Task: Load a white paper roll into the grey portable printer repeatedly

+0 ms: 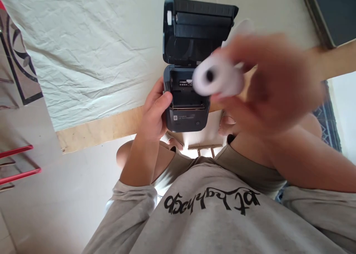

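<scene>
A small black label printer (pixel 187 121) has its lid (pixel 200 27) swung up, so the hollow paper bay shows. My left hand (pixel 157 111) grips the printer by its left side, thumb on the rim of the bay. In my right hand (pixel 272 83), blurred by motion, is a white paper roll (pixel 218 75) pinched between thumb and fingers, its dark core hole facing the camera. The roll is in front of the right side of the printer and hides part of the bay. A loose strip of paper rises behind the fingers.
A pale creased cloth (pixel 97 53) covers the table, whose wooden edge (pixel 102 126) runs below the printer. A dark flat panel (pixel 336 12) lies at the upper right. Red metal bars (pixel 20 176) stick out at the left.
</scene>
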{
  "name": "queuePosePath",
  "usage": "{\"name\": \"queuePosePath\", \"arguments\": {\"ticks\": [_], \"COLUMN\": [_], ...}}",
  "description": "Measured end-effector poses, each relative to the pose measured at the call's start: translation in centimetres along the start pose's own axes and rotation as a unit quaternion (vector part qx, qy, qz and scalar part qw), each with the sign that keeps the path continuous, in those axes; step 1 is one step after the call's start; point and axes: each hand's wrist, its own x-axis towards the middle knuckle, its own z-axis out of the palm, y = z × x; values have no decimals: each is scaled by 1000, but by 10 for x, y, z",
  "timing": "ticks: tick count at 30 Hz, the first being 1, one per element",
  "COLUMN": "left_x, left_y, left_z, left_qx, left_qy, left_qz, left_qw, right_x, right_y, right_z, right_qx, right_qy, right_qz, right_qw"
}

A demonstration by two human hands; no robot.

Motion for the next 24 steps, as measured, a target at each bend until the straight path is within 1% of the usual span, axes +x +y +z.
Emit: {"name": "queuePosePath", "arguments": {"ticks": [1, 2, 3, 4, 5, 7, 10, 13, 15, 17, 18, 21, 24], "left_x": [0, 1, 1, 1, 1, 0, -1, -1, 0, 2, 3, 6, 8], "left_y": [-1, -1, -2, -3, -4, -5, -7, -12, -17, -21, -22, -23, -25], "left_z": [-1, -2, -3, -4, -5, -7, -11, -15, -18, -22, -23, -27, -29], "left_qx": [-4, -4, 1, 7, 12, 16, 18, 18, 6, -5, -6, 34, 74], "left_qy": [2, 5, 5, 0, -5, -17, -50, -65, -78, -92, -87, -89, -116], "left_qz": [11, 19, 26, 30, 29, 17, 15, 37, 60, 69, 56, 68, 81], "left_qw": [1000, 1000, 1000, 1000, 999, 1000, 998, 997, 995, 993, 995, 993, 987], "right_x": [0, 1, 3, 5, 7, 11, 10, 7, 4, 0, -2, -7, -10], "right_y": [-5, -8, -8, -7, -5, 0, 4, 3, 2, 2, 2, 4, 7], "right_z": [7, 14, 20, 25, 28, 31, 32, 33, 34, 35, 36, 38, 36], "right_qx": [1, -13, -37, -61, -85, -117, -108, -79, -86, -94, -94, -88, -96], "right_qy": [50, 121, 161, 190, 203, 193, 163, 165, 182, 183, 178, 151, 109], "right_qz": [-65, -172, -213, -235, -240, -212, -199, -212, -232, -259, -272, -295, -295], "right_qw": [997, 978, 963, 951, 945, 951, 960, 960, 952, 944, 941, 939, 945]}}
